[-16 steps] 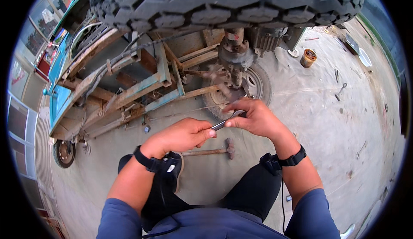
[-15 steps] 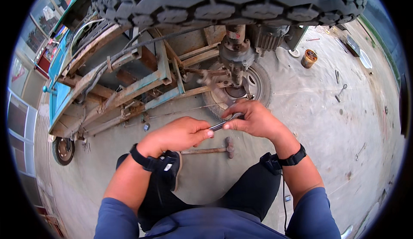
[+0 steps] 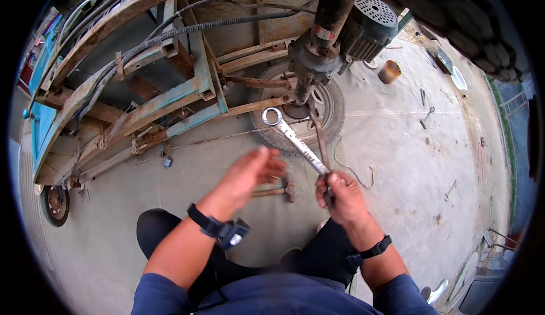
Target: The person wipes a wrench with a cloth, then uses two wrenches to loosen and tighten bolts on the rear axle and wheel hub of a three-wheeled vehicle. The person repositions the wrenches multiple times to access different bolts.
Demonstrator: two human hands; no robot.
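My right hand [image 3: 342, 198] grips the lower end of a long silver ring spanner [image 3: 294, 139] that points up and left, its ring end just below a rusty axle housing [image 3: 311, 59] with a grey electric motor [image 3: 366, 22]. My left hand [image 3: 250, 174] hovers open beside the spanner, fingers spread and blurred, holding nothing. A small hammer [image 3: 278, 190] lies on the concrete floor between my hands. Behind the spanner a tyre [image 3: 335, 116] lies flat on the ground under the axle.
A rusty teal vehicle frame [image 3: 142, 99] with cables spans the left and top. A small wheel [image 3: 55, 204] stands at the far left. A brown can [image 3: 389, 71], loose tools [image 3: 427, 113] and a knobbly tyre [image 3: 465, 20] are at the right.
The view has swung closer under the vehicle. My left hand has let go of the spanner and pulled back open; my right hand alone now holds it, raised toward the axle.
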